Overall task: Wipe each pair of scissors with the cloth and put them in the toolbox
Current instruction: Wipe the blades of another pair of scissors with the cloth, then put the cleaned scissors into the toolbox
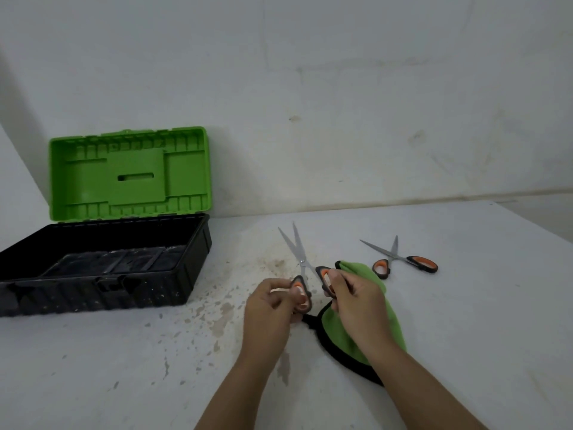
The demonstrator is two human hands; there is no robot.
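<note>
A pair of scissors point(296, 247) with black-and-orange handles is held above the table, blades slightly apart and pointing away from me. My left hand point(273, 308) grips its left handle loop. My right hand point(356, 302) pinches the right handle loop. Under my right hand and forearm lies a green cloth point(359, 333) with a black edge. A second pair of scissors point(400, 259) lies open on the table behind the cloth to the right. The toolbox point(198, 252) stands at the left, black tray open, green lid point(128, 173) upright.
The white table point(124, 367) is stained and speckled around the middle. A white wall runs close behind the toolbox and the table's far edge. The table's right edge falls away at the far right.
</note>
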